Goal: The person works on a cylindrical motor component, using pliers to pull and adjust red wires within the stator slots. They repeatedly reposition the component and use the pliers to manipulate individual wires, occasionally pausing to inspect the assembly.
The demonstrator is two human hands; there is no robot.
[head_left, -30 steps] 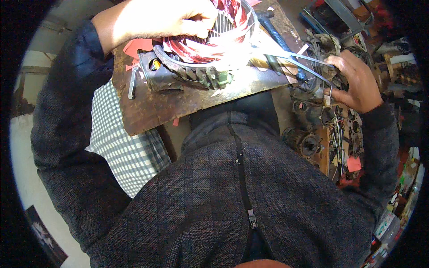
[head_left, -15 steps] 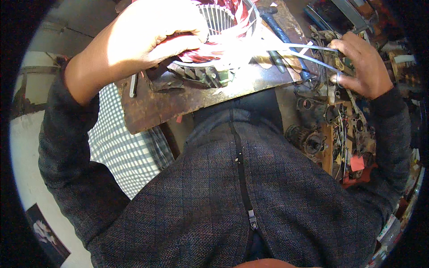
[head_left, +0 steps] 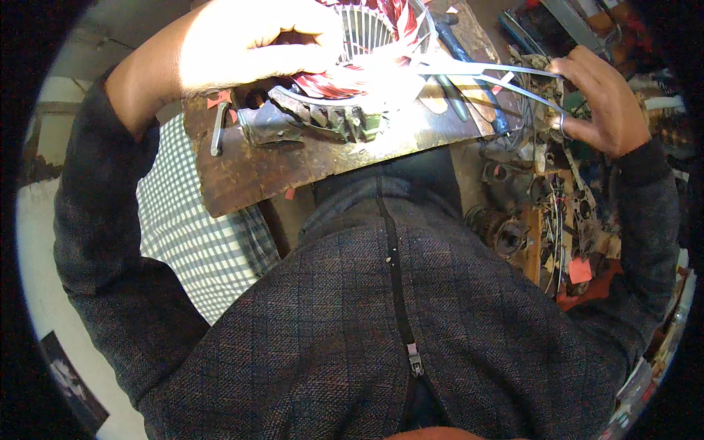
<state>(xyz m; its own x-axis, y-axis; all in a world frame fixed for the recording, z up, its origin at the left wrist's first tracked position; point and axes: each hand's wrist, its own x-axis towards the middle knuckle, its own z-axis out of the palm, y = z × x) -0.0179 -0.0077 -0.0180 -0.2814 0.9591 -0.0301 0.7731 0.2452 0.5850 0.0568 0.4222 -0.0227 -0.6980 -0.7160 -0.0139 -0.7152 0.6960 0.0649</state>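
Observation:
A motor stator [head_left: 361,35] with dark slots and red copper wire windings [head_left: 326,85] rests on a worn board, partly washed out by bright light. My left hand [head_left: 253,48] lies over its left side, thumb and fingers closed on the windings. From the right, my right hand [head_left: 605,106] holds long metal scissors [head_left: 473,70], with thumb and fingers at the spread handles. Their blades reach toward the right side of the windings, where glare hides the tips. I cannot tell whether the blades touch wire.
On the board [head_left: 257,180] lie a wrench [head_left: 218,130] at the left and a blue-handled tool [head_left: 456,45] behind the scissors. A checked cloth [head_left: 194,213] hangs below left. Machine parts [head_left: 506,229] and cables crowd the floor at right.
The view has shifted slightly, and more of the wrench and the stator's lower casing shows. Both hands keep their holds; the scissors' handles remain spread.

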